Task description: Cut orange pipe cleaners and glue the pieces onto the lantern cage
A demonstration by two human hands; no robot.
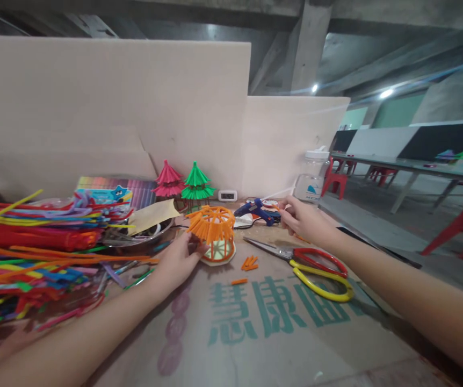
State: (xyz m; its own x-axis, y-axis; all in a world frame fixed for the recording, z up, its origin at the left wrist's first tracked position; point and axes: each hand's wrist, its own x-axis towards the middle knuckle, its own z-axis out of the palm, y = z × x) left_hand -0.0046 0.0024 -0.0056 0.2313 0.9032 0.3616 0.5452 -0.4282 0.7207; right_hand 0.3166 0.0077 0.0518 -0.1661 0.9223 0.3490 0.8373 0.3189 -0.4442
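Note:
My left hand (179, 260) grips the left side of a small orange pipe-cleaner pavilion (214, 234) that stands on the cardboard sheet (255, 322). My right hand (302, 220) reaches out over the table, its fingers pinched at the blue glue gun (255, 209) lying behind the pavilion. A few short orange pipe-cleaner pieces (248, 263) lie just right of the pavilion. Scissors with red and yellow handles (312, 266) rest below my right wrist.
A big heap of coloured pipe cleaners (34, 247) fills the left side beside a metal bowl (143, 239). A pink pavilion (168, 180) and a green pavilion (196, 183) stand at the back wall. A clear bottle (312, 177) stands at the table's right edge.

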